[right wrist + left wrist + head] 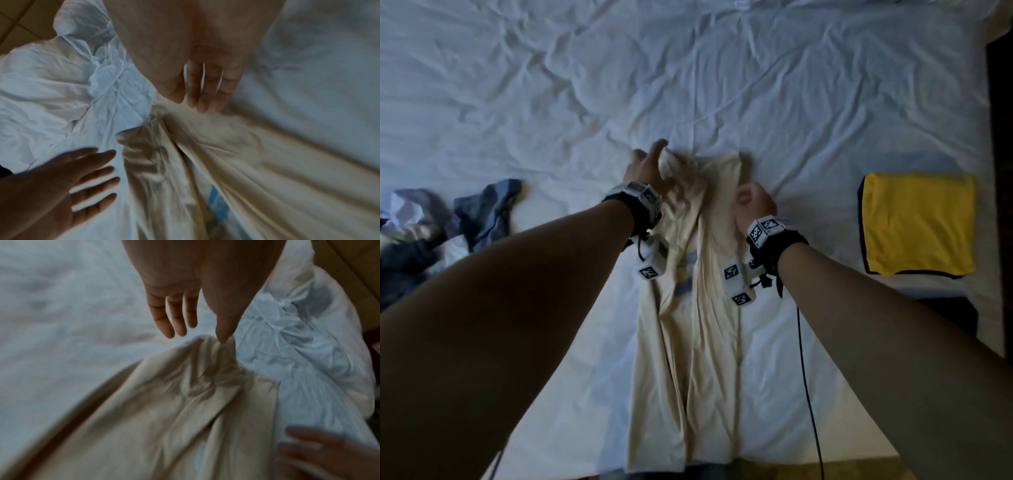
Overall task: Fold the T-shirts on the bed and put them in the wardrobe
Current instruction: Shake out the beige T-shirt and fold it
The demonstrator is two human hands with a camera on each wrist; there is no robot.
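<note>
A: Item one, cream T-shirt (709,342)?
B: Lay folded into a long strip, running from the bed's (551,85) near edge toward its middle.
A: Hands?
B: Left hand (645,168) was at the strip's far end, fingers (174,316) straight and apart, thumb tip touching the cloth. Right hand (753,205) was beside it, fingers relaxed, gripping nothing.
A: Other stock?
B: Yellow T-shirt (917,222), folded, near the right edge; crumpled grey garments (482,212) at the left edge.

Crumpled clothes pile (417,233), black cable (810,394).

Cream T-shirt (709,342); yellow shirt (917,222), dark trim; white sheet (551,85).
</note>
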